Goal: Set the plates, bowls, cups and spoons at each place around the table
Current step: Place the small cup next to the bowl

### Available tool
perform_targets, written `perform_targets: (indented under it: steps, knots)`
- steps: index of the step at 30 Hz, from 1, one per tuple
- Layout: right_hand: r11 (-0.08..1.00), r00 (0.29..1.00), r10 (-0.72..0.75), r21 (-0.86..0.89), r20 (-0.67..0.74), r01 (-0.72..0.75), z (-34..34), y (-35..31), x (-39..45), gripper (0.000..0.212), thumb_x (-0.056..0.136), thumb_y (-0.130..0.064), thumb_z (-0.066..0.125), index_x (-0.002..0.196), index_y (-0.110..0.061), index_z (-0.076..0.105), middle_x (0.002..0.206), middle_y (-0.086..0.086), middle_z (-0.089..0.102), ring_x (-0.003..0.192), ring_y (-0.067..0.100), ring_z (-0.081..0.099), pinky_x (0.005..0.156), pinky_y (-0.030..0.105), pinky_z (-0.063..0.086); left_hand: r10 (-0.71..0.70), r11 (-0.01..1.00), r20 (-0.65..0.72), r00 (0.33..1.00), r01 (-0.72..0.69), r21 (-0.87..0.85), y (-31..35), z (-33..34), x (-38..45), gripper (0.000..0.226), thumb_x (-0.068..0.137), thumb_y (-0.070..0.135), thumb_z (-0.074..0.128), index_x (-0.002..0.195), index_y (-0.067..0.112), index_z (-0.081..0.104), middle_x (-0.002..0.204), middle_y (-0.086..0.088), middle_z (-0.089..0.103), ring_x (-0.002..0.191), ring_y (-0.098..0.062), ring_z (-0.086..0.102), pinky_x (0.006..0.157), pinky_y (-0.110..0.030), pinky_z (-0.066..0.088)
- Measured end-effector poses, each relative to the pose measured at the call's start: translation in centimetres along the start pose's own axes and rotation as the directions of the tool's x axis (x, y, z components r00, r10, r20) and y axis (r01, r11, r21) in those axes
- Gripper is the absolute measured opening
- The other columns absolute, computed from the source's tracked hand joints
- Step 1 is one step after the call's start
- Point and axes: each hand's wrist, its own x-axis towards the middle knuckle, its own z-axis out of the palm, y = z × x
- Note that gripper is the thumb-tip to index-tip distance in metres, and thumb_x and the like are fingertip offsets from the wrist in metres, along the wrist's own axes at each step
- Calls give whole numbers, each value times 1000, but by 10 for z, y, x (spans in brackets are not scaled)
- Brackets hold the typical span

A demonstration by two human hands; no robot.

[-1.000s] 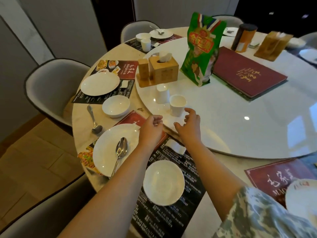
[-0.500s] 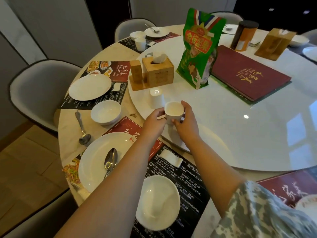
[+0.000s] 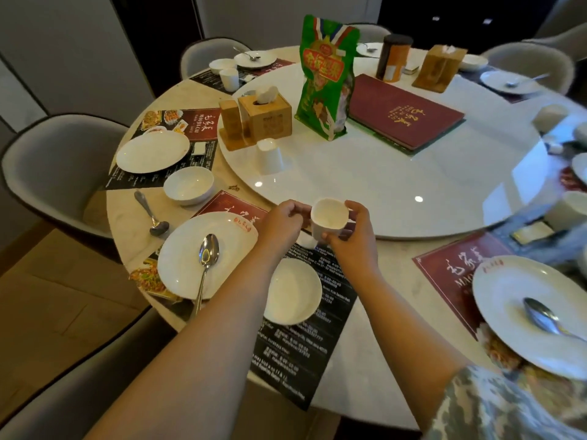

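Near the middle of the view, just past the near place setting, a white cup is held upright in the air between both hands; the right hand wraps it from the right with fingers curled around its side and thumb low on the front; the left hand sits close on the left, fingers bent inward, and whether they touch the cup cannot be told. Below the hands lies a dark placemat on the pale surface; on it sits a white bowl, partly covered by the left forearm; left of the bowl a large white plate carries a spoon with its handle pointing toward the near edge. Farther left a second place has a plate, a bowl just near of it, and a spoon lying on the bare surface. On the white turntable beyond the hands another cup stands upside down, near a wooden tissue box; a green bag stands upright beside a red menu. At the right edge a third plate holds a spoon. At the far left place a cup stands by a bowl and a small plate.
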Motion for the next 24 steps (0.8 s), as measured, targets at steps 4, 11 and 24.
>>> perform_targets:
  steps: [4, 11, 24]
  knots:
    - [998, 999, 27, -47, -34, -29, -14, 11, -29, 74, 83, -11, 73, 144, -23, 35, 136, -4, 49, 113, 8, 51, 87, 18, 43, 11, 997, 69, 998, -16, 76, -6, 11, -25, 34, 88, 4, 44, 91, 29, 66, 100, 4, 71, 97, -17, 66, 89, -36, 53]
    - [994, 991, 104, -32, -90, -107, -20, 33, -40, 70, 79, -6, 74, 138, -25, 41, 131, -6, 50, 104, 8, 54, 88, 28, 51, 56, 941, 121, 991, -93, 325, -10, 28, -29, 32, 90, 8, 45, 105, 25, 66, 80, 6, 62, 64, -8, 52, 53, -26, 37]
    - [986, 982, 146, -63, -122, -154, -16, 36, -51, 80, 80, -11, 75, 147, -23, 34, 137, -1, 47, 110, 7, 51, 85, 18, 42, 63, 931, 222, 973, -138, 338, -21, 26, -32, 41, 90, 6, 44, 119, 25, 66, 116, 9, 68, 108, -11, 59, 86, -26, 44]
